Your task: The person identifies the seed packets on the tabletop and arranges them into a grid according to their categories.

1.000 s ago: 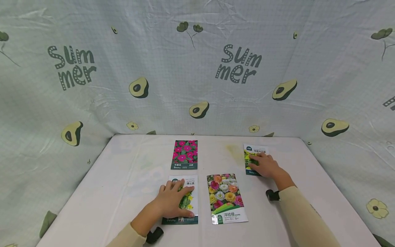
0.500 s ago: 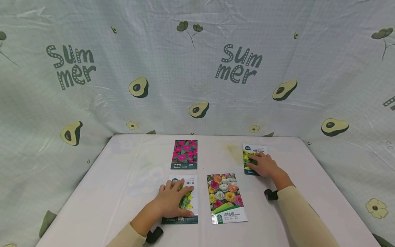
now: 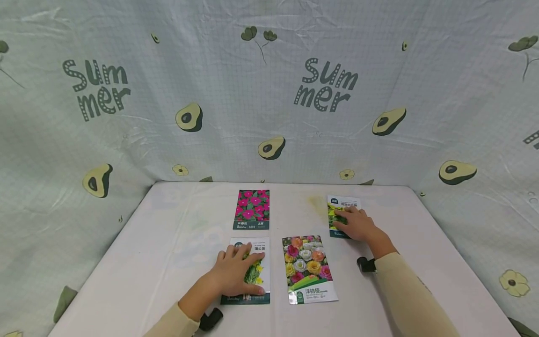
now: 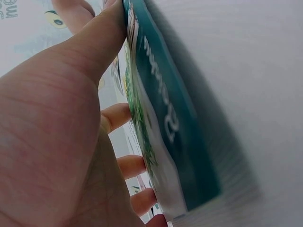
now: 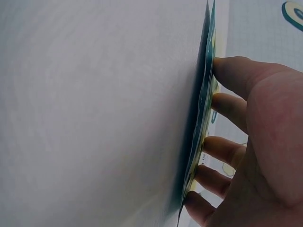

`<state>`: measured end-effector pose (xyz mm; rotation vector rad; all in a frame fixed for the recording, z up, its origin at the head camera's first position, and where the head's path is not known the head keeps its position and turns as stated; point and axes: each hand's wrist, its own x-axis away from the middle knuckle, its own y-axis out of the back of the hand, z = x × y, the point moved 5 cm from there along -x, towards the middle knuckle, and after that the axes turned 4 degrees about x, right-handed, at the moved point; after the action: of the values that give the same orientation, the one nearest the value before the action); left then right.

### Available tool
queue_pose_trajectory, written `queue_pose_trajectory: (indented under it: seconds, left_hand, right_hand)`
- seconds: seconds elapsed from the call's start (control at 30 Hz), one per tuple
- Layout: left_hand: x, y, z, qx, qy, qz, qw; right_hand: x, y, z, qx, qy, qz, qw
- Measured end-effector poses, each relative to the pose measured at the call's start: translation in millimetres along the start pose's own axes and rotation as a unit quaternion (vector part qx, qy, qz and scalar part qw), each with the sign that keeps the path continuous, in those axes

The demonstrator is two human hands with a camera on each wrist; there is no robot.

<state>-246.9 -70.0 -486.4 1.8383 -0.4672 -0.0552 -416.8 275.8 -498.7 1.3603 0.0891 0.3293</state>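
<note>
Hands are lying flat on two of four seed packets spread over the white table [image 3: 139,262], and the multicoloured-rose foil packet [image 3: 309,269] in the middle is serving as the landmark here.

Left of that rose packet, the person's left hand [image 3: 235,274] is resting with fingers spread and nearly straight on the glossy white-and-teal packet with yellow flowers [image 3: 258,274]; the left wrist view is showing the fingers [image 4: 120,116] lying against its face, gripping nothing. That hand and packet are sitting where they were a second ago.

Behind and left of the rose packet, the rectangular packet printed with pink flowers on dark green [image 3: 251,209] is lying untouched.

Behind and right of the rose packet, the right hand [image 3: 353,224] is pressing with flat, extended fingers on the green-and-white packet with yellow blooms [image 3: 338,210]. Over the last second this packet and hand have been sliding a little leftward, towards the rose packet, so the person is judged to be drawing it into line with the other three rather than lifting it.

Writing is mostly too small: the near left packet is showing "Beishu" along its teal base, the packets are carrying Chinese characters, and the draped avocado-print backdrop cloth [image 3: 379,70] is reading "Summer".
</note>
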Motion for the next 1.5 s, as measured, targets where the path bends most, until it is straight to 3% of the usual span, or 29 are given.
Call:
queue_pose_trajectory:
  seconds: [0.6,1.5]
  left_hand:
    - [3.4,1.5,-2.9,-0.001,-0.002,-0.003,1.0]
    - [-2.9,-1.9,0.9,-0.002,-0.001,0.005,1.0]
  right_hand:
    - [1.0,-1.6,1.6,-0.005,0.002,-0.01,1.0]
    - [0.9,1.9,4.7,-0.003,-0.002,-0.006,1.0]
